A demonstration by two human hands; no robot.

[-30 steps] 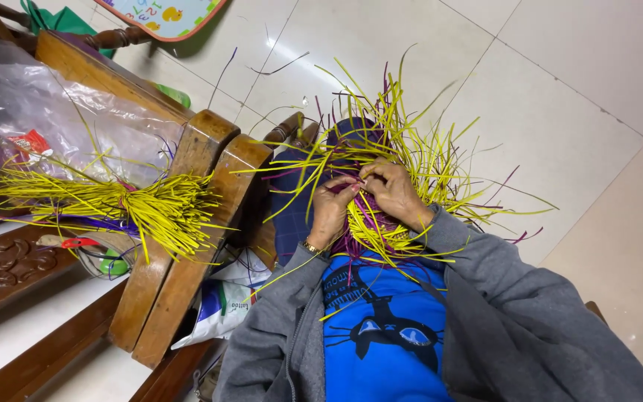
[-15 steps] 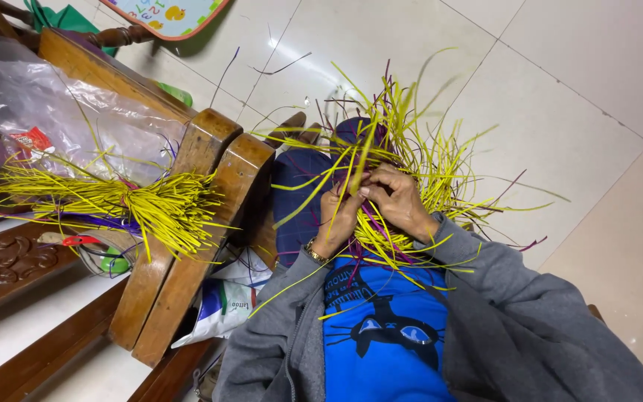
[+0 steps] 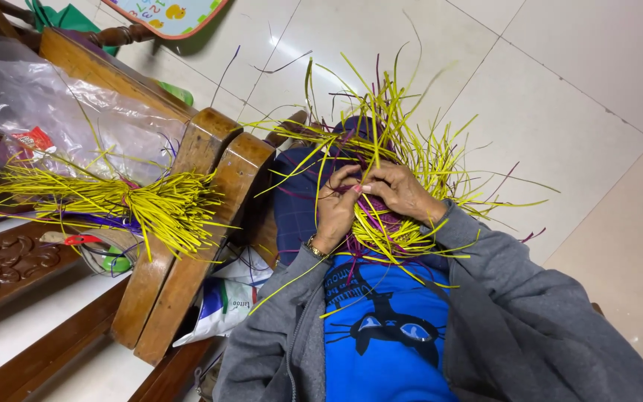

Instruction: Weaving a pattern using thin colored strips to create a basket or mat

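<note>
Flooring under you is pale glossy tile (image 3: 560,112), with a few loose purple and yellow strands lying on it. To your left stands a dark carved wooden bench; its armrest (image 3: 187,223) slants across the view, two thick rounded pieces side by side. On the seat behind it lies a bundle of yellow strips (image 3: 124,201), cut ends fanned toward you, with a crumpled clear plastic bag (image 3: 53,97) behind it. A white printed bag (image 3: 228,305) sits low beside the armrest. A colourful mat edge (image 3: 169,11) shows at the top.

Your work is a half-woven piece of yellow and purple strips (image 3: 388,223), resting on your lap above the blue shirt, with loose ends spraying upward and to the right. Your left hand (image 3: 336,205) has its fingers curled, the tips pinching strands at the middle of the weave. Your right hand (image 3: 400,190) lies over the piece, fingers bent and pressed together against those of the left hand; exactly which strand it grips cannot be told.

Compared with half a second ago, both hands hold the same spot on the weave, fingertips meeting as before. The bench bundle and the bags have not moved.
</note>
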